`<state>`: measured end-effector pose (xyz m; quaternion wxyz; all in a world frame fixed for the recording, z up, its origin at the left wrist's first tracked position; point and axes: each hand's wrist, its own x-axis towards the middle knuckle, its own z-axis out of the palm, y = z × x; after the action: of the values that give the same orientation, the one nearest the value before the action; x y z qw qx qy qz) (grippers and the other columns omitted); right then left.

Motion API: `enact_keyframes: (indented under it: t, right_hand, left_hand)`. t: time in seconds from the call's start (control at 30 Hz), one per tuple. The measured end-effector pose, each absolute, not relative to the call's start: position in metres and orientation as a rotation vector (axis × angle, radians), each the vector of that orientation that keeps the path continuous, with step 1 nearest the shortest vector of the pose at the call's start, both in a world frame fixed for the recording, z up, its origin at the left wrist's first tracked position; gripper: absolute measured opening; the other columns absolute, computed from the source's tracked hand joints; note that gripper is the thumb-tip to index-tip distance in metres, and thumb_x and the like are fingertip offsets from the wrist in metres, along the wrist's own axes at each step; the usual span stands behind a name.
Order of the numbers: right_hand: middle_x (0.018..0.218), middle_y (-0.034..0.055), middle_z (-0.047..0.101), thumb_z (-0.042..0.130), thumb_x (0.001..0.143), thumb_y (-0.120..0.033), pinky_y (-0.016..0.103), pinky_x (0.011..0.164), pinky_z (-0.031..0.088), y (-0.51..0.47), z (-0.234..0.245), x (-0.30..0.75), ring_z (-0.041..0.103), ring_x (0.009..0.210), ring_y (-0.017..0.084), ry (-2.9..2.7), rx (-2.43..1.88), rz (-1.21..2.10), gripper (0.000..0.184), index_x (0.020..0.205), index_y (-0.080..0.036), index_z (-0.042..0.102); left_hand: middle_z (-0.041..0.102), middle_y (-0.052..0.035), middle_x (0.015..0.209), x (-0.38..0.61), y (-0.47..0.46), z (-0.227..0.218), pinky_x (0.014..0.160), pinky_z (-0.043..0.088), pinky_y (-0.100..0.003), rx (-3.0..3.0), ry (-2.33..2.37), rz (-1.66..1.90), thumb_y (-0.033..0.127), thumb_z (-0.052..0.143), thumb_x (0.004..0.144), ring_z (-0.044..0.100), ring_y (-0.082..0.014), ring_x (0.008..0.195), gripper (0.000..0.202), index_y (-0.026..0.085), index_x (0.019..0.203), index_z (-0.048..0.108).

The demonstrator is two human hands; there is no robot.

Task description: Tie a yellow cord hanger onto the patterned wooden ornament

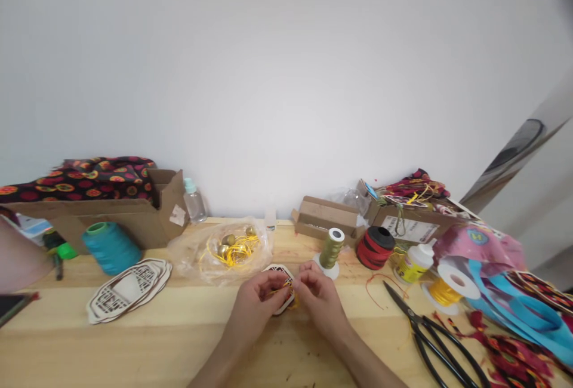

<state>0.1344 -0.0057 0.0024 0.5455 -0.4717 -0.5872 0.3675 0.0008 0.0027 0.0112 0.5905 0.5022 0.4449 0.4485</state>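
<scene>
Both hands meet over the front middle of the wooden table. My left hand [257,303] is closed on a small pale cut-out plaque [281,269] with dark openwork, its fingers covering much of it. Yellow cord [292,303] shows between the hands, against the plaque. With fingertips pinched together, my right hand [321,297] grips the cord at the plaque's right edge; the exact pinch point is hidden. Just behind stands a spool of olive thread [332,249]. Behind and left, a clear plastic bag [188,252] holds round metal bells [222,250] on yellow cord.
Left are stacked cut-out plaques [128,289], a teal thread cone [111,249], a spray bottle [194,203] and a box [107,221] of patterned cloth. Right are black scissors [416,319], a red ribbon spool [376,248], a glue bottle [414,262], a yellow cord spool [447,288] and blue ribbon [514,304].
</scene>
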Motion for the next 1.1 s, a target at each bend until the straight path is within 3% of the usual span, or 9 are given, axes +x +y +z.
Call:
enact_keyframes:
  t: [0.3,0.47,0.57,0.73,0.87,0.97,1.1]
  right_hand:
    - [0.061,-0.0018,0.035,0.043,0.078,-0.041,0.023,0.054,0.038,-0.008,0.02,0.151,0.038,0.055,0.01,-1.38,-0.902,1.101,0.037,0.049,-0.018,0.035]
    - [0.069,0.0011,0.037,0.041,0.07,-0.058,0.033,0.067,0.04,-0.015,0.04,0.165,0.043,0.07,0.016,-1.284,-0.701,1.152,0.047,0.048,-0.02,0.024]
    - [0.067,0.0006,0.038,0.047,0.069,-0.054,0.04,0.078,0.038,-0.015,0.043,0.17,0.047,0.075,0.018,-1.135,-0.538,1.278,0.044,0.049,-0.02,0.026]
    - [0.058,-0.0049,0.03,0.054,0.07,-0.045,0.042,0.076,0.04,-0.01,0.038,0.174,0.039,0.051,0.011,-0.865,-0.399,1.408,0.035,0.053,-0.022,0.034]
    - [0.061,-0.005,0.031,0.058,0.068,-0.043,0.031,0.061,0.042,-0.009,0.041,0.177,0.033,0.05,0.009,-0.654,-0.35,1.447,0.028,0.057,-0.022,0.042]
    - [0.061,-0.0055,0.031,0.062,0.067,-0.037,0.021,0.049,0.036,-0.011,0.046,0.178,0.03,0.048,0.007,-0.515,-0.231,1.523,0.023,0.058,-0.022,0.047]
    - [0.058,-0.0061,0.029,0.063,0.068,-0.033,0.017,0.044,0.028,-0.01,0.047,0.18,0.027,0.047,0.006,-0.478,-0.13,1.565,0.02,0.058,-0.02,0.052]
  left_hand:
    - [0.069,-0.0016,0.062,-0.004,0.007,0.01,0.054,0.046,-0.022,1.092,1.122,1.061,0.026,0.069,0.054,0.06,-0.0146,0.058,0.019,0.014,0.069,0.067]
    - [0.069,-0.0013,0.059,-0.004,0.009,0.009,0.051,0.044,-0.021,1.081,1.137,1.054,0.025,0.07,0.052,0.06,-0.0139,0.054,0.019,0.014,0.067,0.067]
    - [0.068,-0.0013,0.056,-0.003,0.008,0.008,0.051,0.043,-0.021,1.087,1.133,1.036,0.023,0.07,0.052,0.059,-0.0131,0.052,0.016,0.013,0.064,0.066]
    - [0.067,0.0007,0.053,-0.004,0.008,0.011,0.05,0.042,-0.019,1.104,1.114,0.997,0.023,0.07,0.05,0.056,-0.0109,0.049,0.014,0.013,0.06,0.064]
    - [0.064,0.0014,0.047,-0.005,0.009,0.011,0.044,0.037,-0.017,1.137,1.106,0.965,0.025,0.07,0.051,0.052,-0.0086,0.043,0.016,0.012,0.059,0.065]
    - [0.065,0.0008,0.049,-0.004,0.01,0.008,0.044,0.037,-0.016,1.151,1.111,0.935,0.026,0.069,0.053,0.051,-0.0081,0.043,0.017,0.012,0.062,0.067]
    - [0.069,-0.001,0.057,-0.004,0.01,0.004,0.051,0.041,-0.018,1.153,1.111,0.901,0.026,0.069,0.054,0.056,-0.0109,0.052,0.017,0.013,0.065,0.068]
